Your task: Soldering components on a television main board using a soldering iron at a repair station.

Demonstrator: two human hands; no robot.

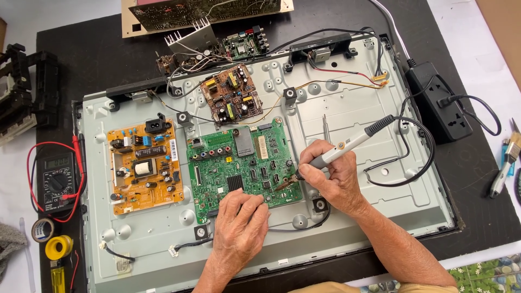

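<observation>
**Soldering iron tip at the right edge of the green main board**

The green main board [239,163] lay flat near the middle of the grey metal back panel [380,184] of an opened flat-screen set. It was roughly square, crowded with black chips, a silver shielded block near its top, and a row of coloured connectors along its left side. To its left sat an orange-brown power supply board [144,165], and above it a smaller brown board [230,95].

The right hand [334,182] was closed around a grey soldering iron [347,145], held like a pen, thumb and forefinger pinching the barrel close to the tip. The tip pointed down and left, meeting the main board near its lower right edge, just beside the fingertips [305,169]. The iron's black cord [418,157] looped off to the right over the panel.

The left hand [239,222] rested palm down on the bottom edge of the main board, fingers bent and pressing on the board, gripping nothing I could make out. Its fingertips lay near the iron's tip but apart from it.

A multimeter [57,182] with red leads lay at the far left, and a black power strip [437,103] lay at the right.
</observation>
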